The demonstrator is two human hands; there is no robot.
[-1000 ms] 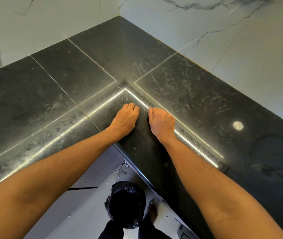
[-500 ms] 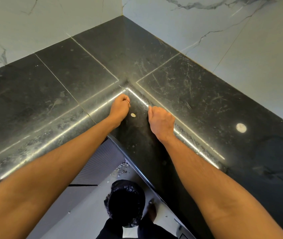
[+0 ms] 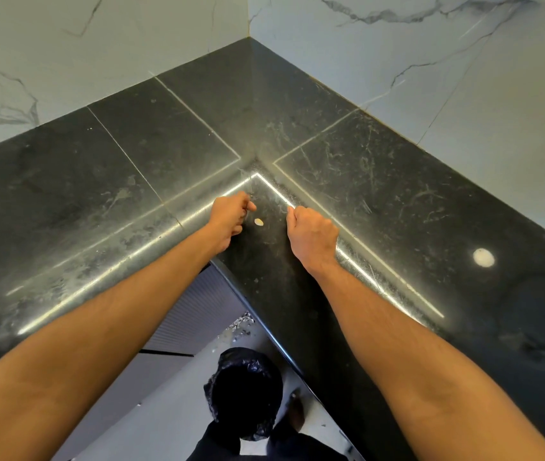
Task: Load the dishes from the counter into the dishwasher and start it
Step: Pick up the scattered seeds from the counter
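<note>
No dishes and no dishwasher are in view. A black stone counter (image 3: pixel 151 168) wraps an inner corner below white marble walls. My left hand (image 3: pixel 229 217) rests at the counter's rounded edge just left of the corner, fingers curled, and I see nothing in it. On the right side of the corner, my right hand (image 3: pixel 312 236) lies as a loose fist, also holding nothing visible. A small pale spot (image 3: pixel 258 221) shows on the dark surface between the two hands.
A round white spot (image 3: pixel 483 257) shows on the counter at the right. Below the corner stands a bin lined with a black bag (image 3: pixel 244 390) on a pale floor. A grey ribbed cabinet front (image 3: pixel 194 314) sits under the left counter run.
My left hand has curled its fingers and drawn left, uncovering the pale spot. The right hand has stayed a fist in place. The view has shifted slightly.
</note>
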